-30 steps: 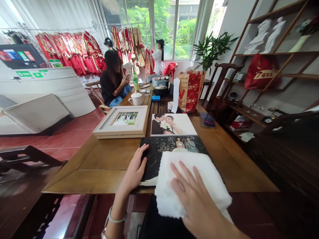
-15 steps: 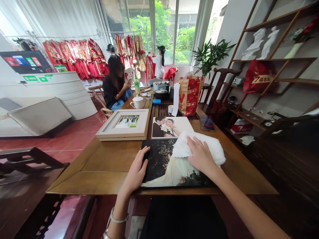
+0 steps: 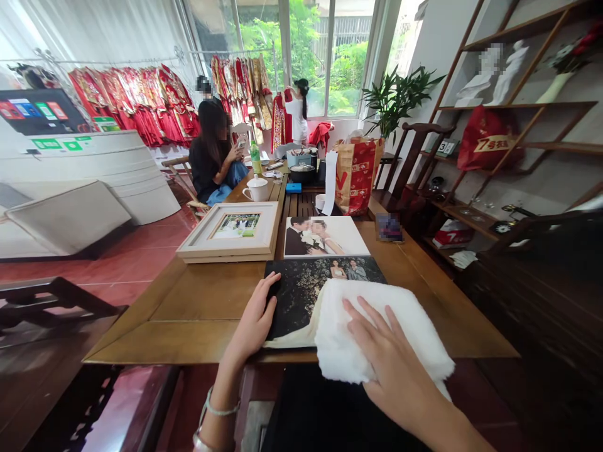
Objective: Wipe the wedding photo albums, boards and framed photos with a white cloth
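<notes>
A dark photo panel with a wedding picture lies flat at the table's near edge. My left hand rests along its left edge, fingers stretched out. Under my right hand is a white fluffy cloth, pressed flat with spread fingers over the panel's lower right part. The cloth hides that part and hangs past the table edge. Just beyond lies a lighter photo panel of a couple. To its left, a framed photo with a pale wood frame lies face up, seemingly on another frame.
The wooden table also bears a white lidded mug, a blue box, a paper bag and a phone-like item. A person sits at the far left side. Shelves stand at right.
My right hand has drawn the white cloth down the panel towards me, uncovering the couple in the picture's upper right. My left hand stays at the left edge.
</notes>
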Available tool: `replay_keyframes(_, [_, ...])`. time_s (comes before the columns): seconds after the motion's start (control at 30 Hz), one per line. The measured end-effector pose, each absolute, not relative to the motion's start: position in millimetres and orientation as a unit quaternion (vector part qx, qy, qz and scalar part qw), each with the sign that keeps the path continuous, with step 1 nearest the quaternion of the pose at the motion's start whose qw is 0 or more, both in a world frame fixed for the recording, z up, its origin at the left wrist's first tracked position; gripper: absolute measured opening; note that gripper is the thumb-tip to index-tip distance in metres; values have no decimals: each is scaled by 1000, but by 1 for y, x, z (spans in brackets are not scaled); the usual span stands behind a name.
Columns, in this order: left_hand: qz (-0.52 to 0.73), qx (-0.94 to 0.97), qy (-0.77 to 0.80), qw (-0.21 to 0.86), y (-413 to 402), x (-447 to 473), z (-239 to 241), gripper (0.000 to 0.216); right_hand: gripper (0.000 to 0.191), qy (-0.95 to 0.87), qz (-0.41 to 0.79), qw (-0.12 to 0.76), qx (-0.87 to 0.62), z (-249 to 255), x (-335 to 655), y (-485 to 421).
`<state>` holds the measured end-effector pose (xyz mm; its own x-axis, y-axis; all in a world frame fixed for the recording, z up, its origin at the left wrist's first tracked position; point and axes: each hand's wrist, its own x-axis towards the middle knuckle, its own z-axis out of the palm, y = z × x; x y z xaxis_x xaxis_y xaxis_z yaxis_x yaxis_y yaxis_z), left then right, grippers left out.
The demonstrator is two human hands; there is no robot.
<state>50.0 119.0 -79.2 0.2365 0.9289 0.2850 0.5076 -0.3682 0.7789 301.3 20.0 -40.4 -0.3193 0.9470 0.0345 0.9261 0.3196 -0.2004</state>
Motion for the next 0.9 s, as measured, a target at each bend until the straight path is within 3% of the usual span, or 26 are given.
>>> replay_keyframes(0.13, [379, 738, 484, 278, 119, 50, -78, 41, 81, -785, 57, 102, -608, -43, 318, 57])
replay_keyframes(0.4, [370, 734, 495, 280, 118, 50, -77, 41, 67, -730, 0, 121, -673, -47, 335, 125])
replay_keyframes(0.63, [380, 735, 490, 275, 118, 50, -77, 40, 58, -770, -4, 88, -633, -50, 316, 56])
replay_keyframes(0.9, [379, 737, 489, 272, 119, 49, -76, 40, 81, -843, 116, 91, -517, -32, 309, 17])
